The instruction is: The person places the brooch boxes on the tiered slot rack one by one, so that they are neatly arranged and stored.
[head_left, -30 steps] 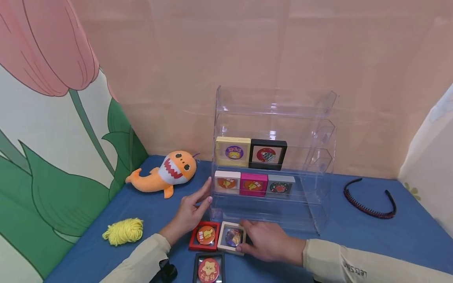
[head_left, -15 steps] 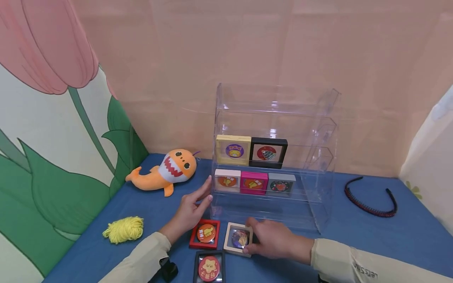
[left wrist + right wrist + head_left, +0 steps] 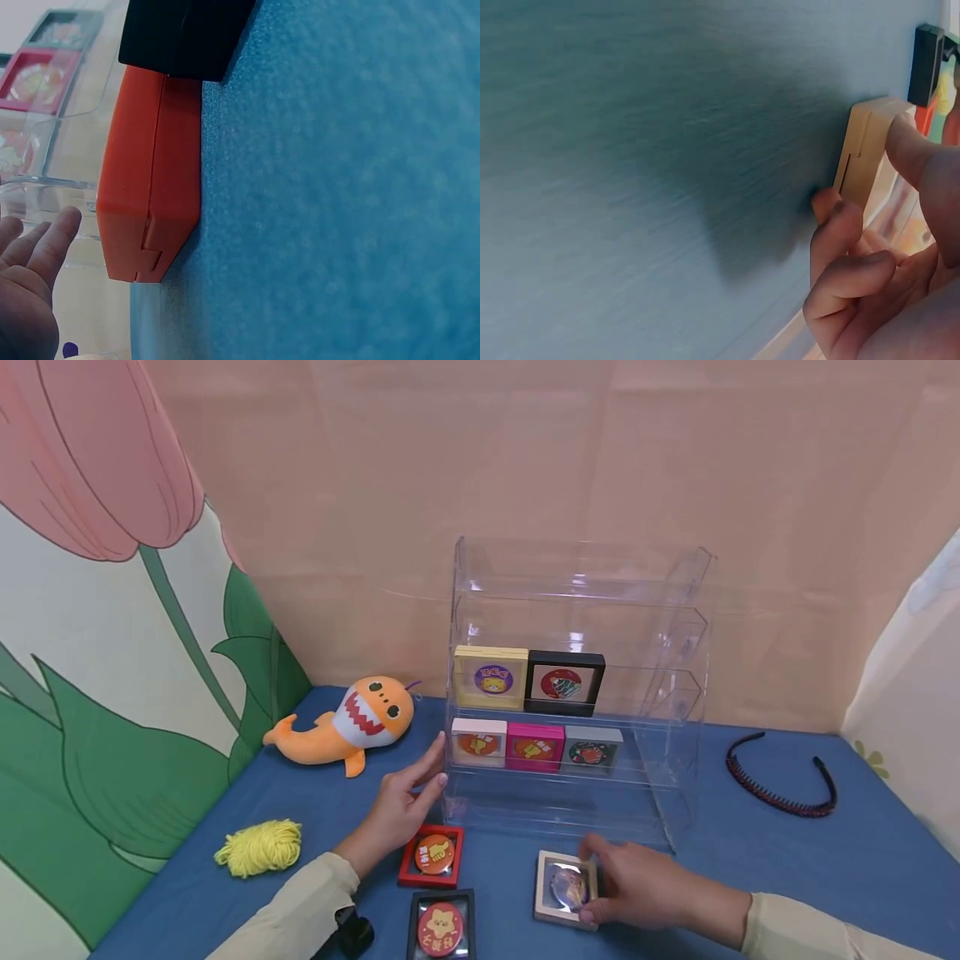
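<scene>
My right hand (image 3: 645,887) pinches a small beige-framed display case (image 3: 564,887) with a round purplish badge inside, low over the table. In the right wrist view, the thumb and curled fingers meet the beige case's (image 3: 870,146) edges. My left hand (image 3: 401,802), fingers extended, touches the left side of a clear tiered rack (image 3: 577,814). Below that hand lies a red-framed case (image 3: 431,857) with an orange badge, and nearer me a black-framed case (image 3: 441,928) with a red badge. The left wrist view shows the red case (image 3: 146,180) edge-on.
The rack bears cream (image 3: 491,678) and black (image 3: 564,683) cases above white (image 3: 478,743), pink (image 3: 535,747) and grey (image 3: 592,749) ones. An orange shark plush (image 3: 352,727) and yellow yarn (image 3: 261,848) lie left; a dark headband (image 3: 780,789) lies right.
My right hand has moved right with the beige case, away from the red case it was beside. My left hand has stayed at the rack's side.
</scene>
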